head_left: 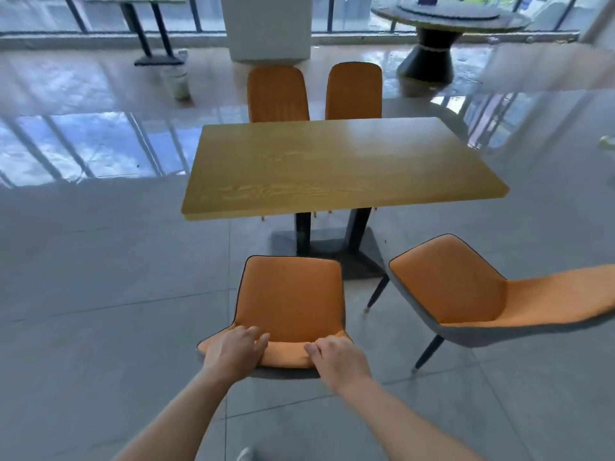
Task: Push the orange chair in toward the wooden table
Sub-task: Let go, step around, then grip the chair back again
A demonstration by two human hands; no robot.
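Two hands: left hand (234, 347) and right hand (336, 357), both clasped on one backrest.
Left grip: held the top edge of the backrest at its left end, fingers curled over onto the orange front.
Right grip: held the same edge at its right end, fingers likewise curled over.
Orange chair (293, 294): stood on the grey floor (100, 294), seat facing the tabletop (332, 161), short of its near edge, close to the black base.
Tabletop: wooden, rectangular, carried on two black posts.
Second chair (466, 291): stood just to the right, turned askew, apart from the held one.
Far chairs (278, 94): two, tucked against the opposite side.
Round table (449, 15): stood far back at right.
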